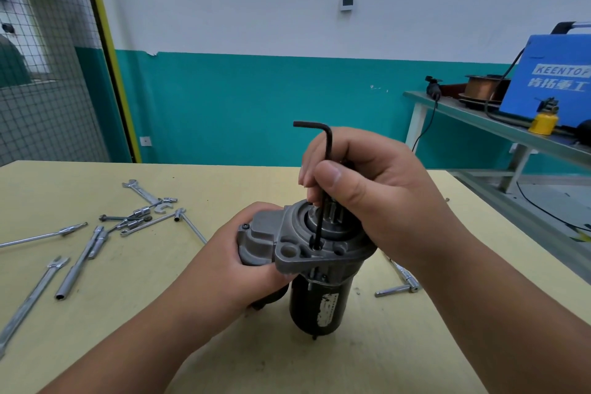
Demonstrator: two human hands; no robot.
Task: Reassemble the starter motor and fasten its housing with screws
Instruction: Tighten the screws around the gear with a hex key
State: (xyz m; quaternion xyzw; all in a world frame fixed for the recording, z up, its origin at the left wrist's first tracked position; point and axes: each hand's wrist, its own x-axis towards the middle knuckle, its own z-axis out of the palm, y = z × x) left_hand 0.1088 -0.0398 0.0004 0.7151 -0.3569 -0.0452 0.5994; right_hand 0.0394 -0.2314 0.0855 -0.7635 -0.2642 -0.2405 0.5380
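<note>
The starter motor [315, 304] stands upright on the yellow table [399, 345], black cylindrical body down and grey cast housing [287, 243] on top. My left hand [233, 265] grips the housing's left side from below. My right hand [367, 189] pinches a black L-shaped hex key [324, 169] held upright, short arm pointing left at the top. The key's long end sits in a recessed hole on the housing's flange. A screw head [246, 226] shows on the housing's left corner.
Several spanners, sockets and a long tube wrench [80, 262] lie scattered on the table's left half. A T-shaped tool [403, 281] lies just right of the motor. At the far right, a bench holds a blue welder [556, 73], wire spool and yellow can [542, 122].
</note>
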